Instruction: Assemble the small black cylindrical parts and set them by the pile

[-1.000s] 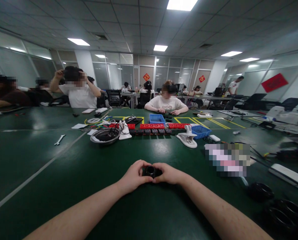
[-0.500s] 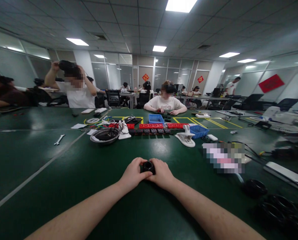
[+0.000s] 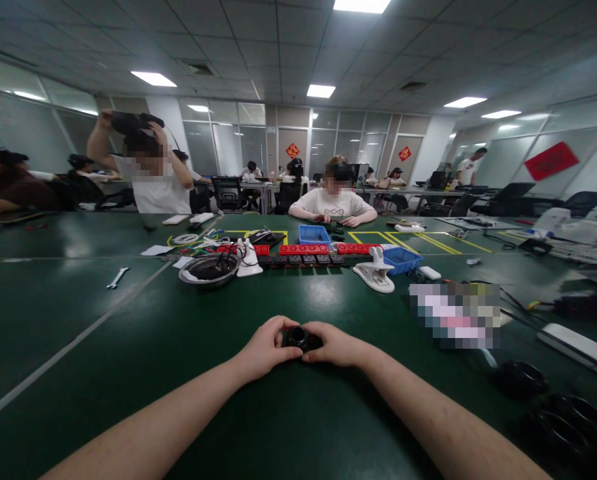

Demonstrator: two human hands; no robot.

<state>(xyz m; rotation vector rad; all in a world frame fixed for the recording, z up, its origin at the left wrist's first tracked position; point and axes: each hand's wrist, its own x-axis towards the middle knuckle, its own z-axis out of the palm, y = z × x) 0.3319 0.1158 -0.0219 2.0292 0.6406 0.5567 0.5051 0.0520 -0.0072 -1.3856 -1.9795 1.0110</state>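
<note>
My left hand (image 3: 267, 347) and my right hand (image 3: 335, 345) meet over the green table (image 3: 128, 347), both wrapped around a small black round part (image 3: 298, 337) with a ring-shaped top. The fingers of each hand press on its sides, so most of the part is hidden. It is held just above or on the table surface; I cannot tell which.
Beyond my hands lie a metal bowl (image 3: 209, 270), a white clamp (image 3: 375, 275), a blue bin (image 3: 402, 260), red and black blocks (image 3: 303, 252) and a wrench (image 3: 117, 278). Black rings (image 3: 521, 379) and a white bar (image 3: 575, 343) sit at the right. Other people sit across the table.
My hands have stayed closed on the black part, shifting only slightly. The person at the far left has lifted a headset above the head.
</note>
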